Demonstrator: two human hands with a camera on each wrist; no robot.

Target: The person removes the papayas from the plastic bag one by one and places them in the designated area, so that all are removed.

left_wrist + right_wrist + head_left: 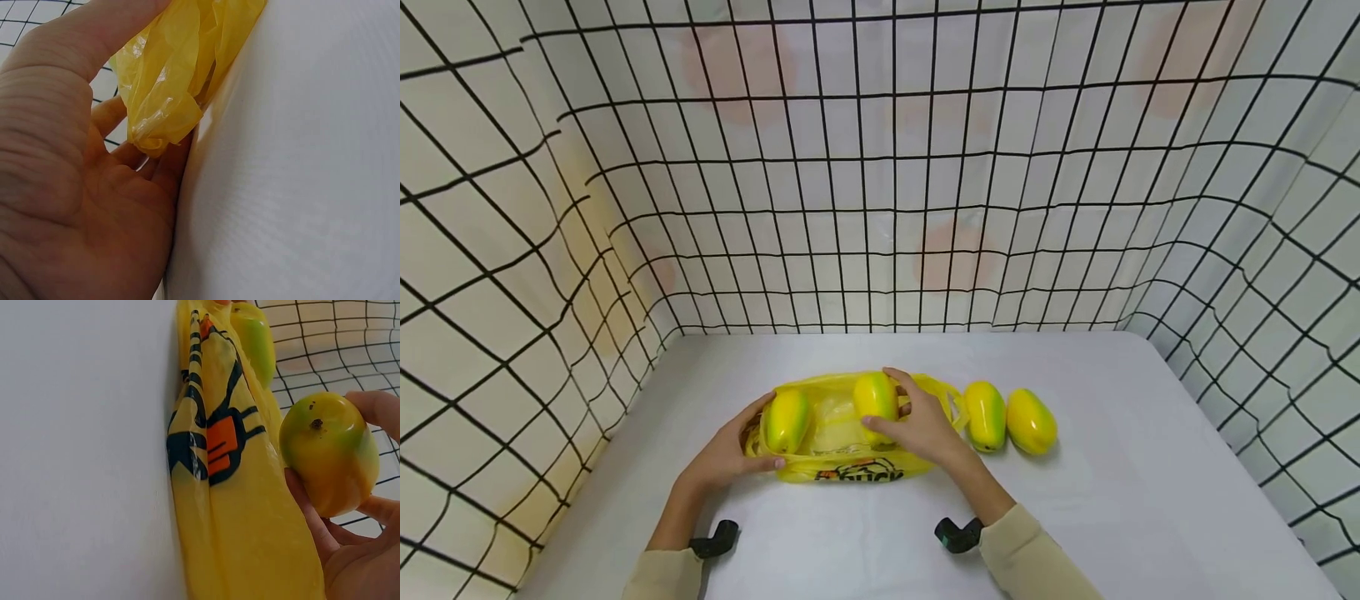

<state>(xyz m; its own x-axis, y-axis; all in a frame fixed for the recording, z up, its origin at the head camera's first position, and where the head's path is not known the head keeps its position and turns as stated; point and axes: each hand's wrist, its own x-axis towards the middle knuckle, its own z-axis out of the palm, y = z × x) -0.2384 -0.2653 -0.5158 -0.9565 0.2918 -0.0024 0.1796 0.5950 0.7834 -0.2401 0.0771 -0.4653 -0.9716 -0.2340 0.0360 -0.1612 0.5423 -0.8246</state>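
Note:
A yellow plastic bag [865, 472] with dark and orange print lies on its side, its mouth spread upward. My left hand [721, 454] cups its left end, thumb along the front and fingers behind; the crumpled end of the bag shows against the palm in the left wrist view. One yellow-green mango [787, 421] rests inside at that end. With my right hand [928, 427] I grip a second mango [331, 453] between thumb and fingers, over the right part of the bag opening. Its stem end faces the right wrist camera.
Two more mangoes, one upright [985, 415] and one tilted [1032, 421], lie side by side on the white table [1120, 500], just right of the bag. Black wire mesh [955, 158] surrounds the table at the back and sides. Black wrist mounts [958, 535] sit under both forearms.

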